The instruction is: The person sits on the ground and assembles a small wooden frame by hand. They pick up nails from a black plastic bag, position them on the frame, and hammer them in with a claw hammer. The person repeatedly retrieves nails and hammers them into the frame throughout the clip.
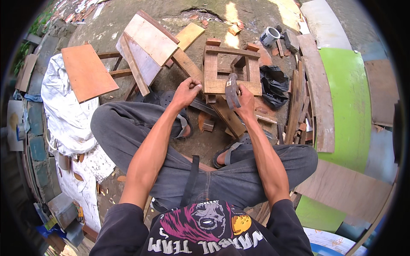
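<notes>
A small wooden stool frame stands in front of me, with a pale front rail across its near side. My right hand is closed around a hammer; its dark metal head is up against the front rail near the middle, and the handle is mostly hidden. My left hand is pinched just left of the frame, close to the rail's left end. What its fingers hold, if anything, is too small to make out. Below the frame a wooden plank slants down between my feet.
To the left are small wooden pieces with an orange-brown top and a pale top, beside a white cloth sack. On the right lie a black plastic bag, a paint can, stacked wood strips and a green board.
</notes>
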### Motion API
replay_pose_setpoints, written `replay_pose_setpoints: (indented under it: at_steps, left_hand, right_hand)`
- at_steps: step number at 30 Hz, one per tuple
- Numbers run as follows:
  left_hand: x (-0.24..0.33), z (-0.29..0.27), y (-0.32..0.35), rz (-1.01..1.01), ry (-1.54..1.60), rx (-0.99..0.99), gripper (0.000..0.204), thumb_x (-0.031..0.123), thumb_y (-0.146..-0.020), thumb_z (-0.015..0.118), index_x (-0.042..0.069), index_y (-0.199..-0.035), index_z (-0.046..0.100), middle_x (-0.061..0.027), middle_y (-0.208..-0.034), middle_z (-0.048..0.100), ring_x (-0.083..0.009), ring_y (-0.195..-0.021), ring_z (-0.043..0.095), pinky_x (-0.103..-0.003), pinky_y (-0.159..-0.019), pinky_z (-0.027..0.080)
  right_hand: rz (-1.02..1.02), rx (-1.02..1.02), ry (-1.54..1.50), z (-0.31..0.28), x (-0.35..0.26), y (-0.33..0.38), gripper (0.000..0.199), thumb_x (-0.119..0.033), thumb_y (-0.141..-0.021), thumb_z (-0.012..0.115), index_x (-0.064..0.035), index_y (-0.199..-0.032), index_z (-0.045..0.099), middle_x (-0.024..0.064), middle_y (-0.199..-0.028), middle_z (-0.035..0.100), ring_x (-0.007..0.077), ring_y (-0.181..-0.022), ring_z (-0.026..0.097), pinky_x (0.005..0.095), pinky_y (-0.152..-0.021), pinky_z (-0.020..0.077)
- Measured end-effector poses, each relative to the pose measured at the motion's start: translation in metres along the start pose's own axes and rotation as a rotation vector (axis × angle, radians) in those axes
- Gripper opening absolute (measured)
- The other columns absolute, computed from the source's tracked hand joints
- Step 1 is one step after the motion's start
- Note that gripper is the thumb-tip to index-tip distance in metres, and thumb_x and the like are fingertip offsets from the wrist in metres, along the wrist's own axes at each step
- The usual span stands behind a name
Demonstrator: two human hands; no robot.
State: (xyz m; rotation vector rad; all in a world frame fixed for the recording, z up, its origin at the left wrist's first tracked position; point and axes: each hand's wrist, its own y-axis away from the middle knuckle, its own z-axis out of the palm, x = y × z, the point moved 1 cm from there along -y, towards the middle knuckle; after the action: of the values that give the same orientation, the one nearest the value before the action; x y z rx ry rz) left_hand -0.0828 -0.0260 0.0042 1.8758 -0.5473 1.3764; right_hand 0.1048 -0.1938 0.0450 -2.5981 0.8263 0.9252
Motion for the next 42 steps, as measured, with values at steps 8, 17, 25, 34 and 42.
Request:
replay_pose_setpoints:
  at_steps: [8, 17, 25, 34, 42]
  left_hand:
    - [0.02, 0.015, 0.003, -0.171, 0.336, 0.004, 0.018, 0.016, -0.102, 0.058, 0.0, -0.108, 0.054, -0.0119, -0.116, 0.069, -0.0128, -0.099, 0.065, -0.027, -0.085, 0.055]
    - [0.046, 0.015, -0.03, 0.277, -0.222, 0.085, 0.024, 0.017, -0.098, 0.06, -0.002, -0.111, 0.055, -0.0156, -0.122, 0.069, -0.026, -0.11, 0.066, -0.038, -0.093, 0.05]
    - [0.03, 0.033, -0.109, 0.587, -0.655, -0.03, 0.041, 0.024, -0.102, 0.051, 0.0, -0.134, 0.054, -0.0184, -0.137, 0.059, -0.032, -0.141, 0.041, -0.046, -0.122, 0.023]
    - [0.024, 0.037, -0.109, 0.61, -0.591, 0.024, 0.042, 0.024, -0.1, 0.052, 0.002, -0.137, 0.054, -0.0225, -0.141, 0.054, -0.0327, -0.137, 0.045, -0.044, -0.12, 0.027]
    - [0.019, 0.036, -0.11, 0.605, -0.57, 0.025, 0.043, 0.023, -0.101, 0.052, 0.001, -0.137, 0.053, -0.0226, -0.14, 0.054, -0.0326, -0.138, 0.044, -0.044, -0.121, 0.026]
  right_hand:
    - [-0.56, 0.255, 0.028, 0.031, 0.003, -0.028, 0.024, -0.018, -0.075, 0.073, -0.0004, -0.088, 0.063, 0.0182, -0.09, 0.067, 0.0383, -0.092, 0.064, 0.0477, -0.081, 0.0491]
    - [-0.716, -0.084, 0.287, -0.006, -0.015, 0.012, 0.022, -0.017, -0.07, 0.075, -0.0103, -0.076, 0.055, 0.0065, -0.066, 0.058, 0.0273, -0.061, 0.061, 0.0392, -0.058, 0.0465]
    - [-0.723, -0.146, 0.3, 0.021, -0.009, 0.036, 0.016, -0.012, -0.065, 0.068, -0.0128, -0.075, 0.054, 0.0045, -0.066, 0.055, 0.0235, -0.063, 0.061, 0.037, -0.057, 0.0439]
    - [-0.704, -0.119, 0.354, 0.032, -0.005, 0.028, 0.005, -0.014, -0.076, 0.06, -0.0136, -0.076, 0.055, 0.0044, -0.065, 0.055, 0.0242, -0.059, 0.059, 0.0378, -0.057, 0.0426]
    - [-0.638, -0.135, 0.361, 0.034, -0.007, 0.031, 0.006, -0.014, -0.076, 0.061, -0.0142, -0.075, 0.055, 0.0039, -0.064, 0.056, 0.0235, -0.061, 0.06, 0.0371, -0.056, 0.0426]
